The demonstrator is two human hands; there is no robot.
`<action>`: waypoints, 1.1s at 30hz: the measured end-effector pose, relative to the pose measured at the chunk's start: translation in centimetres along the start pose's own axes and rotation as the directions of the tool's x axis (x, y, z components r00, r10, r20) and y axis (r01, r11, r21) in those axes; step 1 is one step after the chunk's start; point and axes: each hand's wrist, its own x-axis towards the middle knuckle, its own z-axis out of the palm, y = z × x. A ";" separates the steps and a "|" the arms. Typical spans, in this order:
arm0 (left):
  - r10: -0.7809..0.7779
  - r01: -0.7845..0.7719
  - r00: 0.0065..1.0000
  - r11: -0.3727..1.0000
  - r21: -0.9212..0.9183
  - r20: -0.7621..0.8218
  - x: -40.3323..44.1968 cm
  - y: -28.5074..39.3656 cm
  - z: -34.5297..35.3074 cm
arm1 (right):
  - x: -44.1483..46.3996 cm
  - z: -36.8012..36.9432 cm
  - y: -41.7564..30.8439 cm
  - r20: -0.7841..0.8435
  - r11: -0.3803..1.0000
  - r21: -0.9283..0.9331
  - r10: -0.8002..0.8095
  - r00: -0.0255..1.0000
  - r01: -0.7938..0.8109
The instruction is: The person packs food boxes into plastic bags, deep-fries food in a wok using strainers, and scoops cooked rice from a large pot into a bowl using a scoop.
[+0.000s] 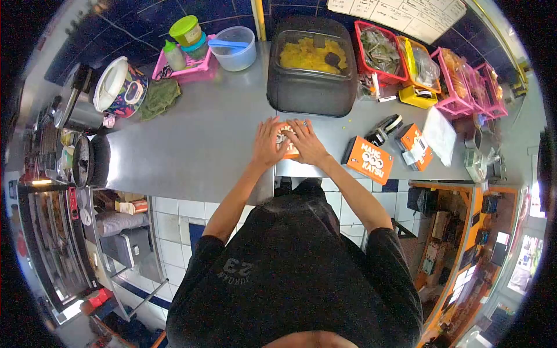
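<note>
At the near edge of the steel counter, my left hand (268,144) and my right hand (307,144) are on a small orange cardboard box (291,152) with white lettering. They hold it from either side, thumbs over its top and fingers reaching to its far edge. Much of the box is hidden under them. Just beyond stands a large black container (310,98) with yellow food and a dark scoop inside. To the right lies an orange box (369,158) marked "MANG KATSU". Farther right is another orange box (413,146) with a pale label on it.
A black tape dispenser (384,129) lies behind the orange boxes. Red (380,53) and pink (458,87) baskets with packets line the back right. At the back left are a clear tub (233,55), a pink basket (200,72), a green cloth (161,98) and a patterned bucket (122,87).
</note>
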 end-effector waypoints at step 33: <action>-0.474 0.768 0.627 0.509 -0.389 0.618 16.6 23.2 18.9 | -7.3 1.7 -3.8 -0.302 0.872 0.387 0.428 0.852 -0.301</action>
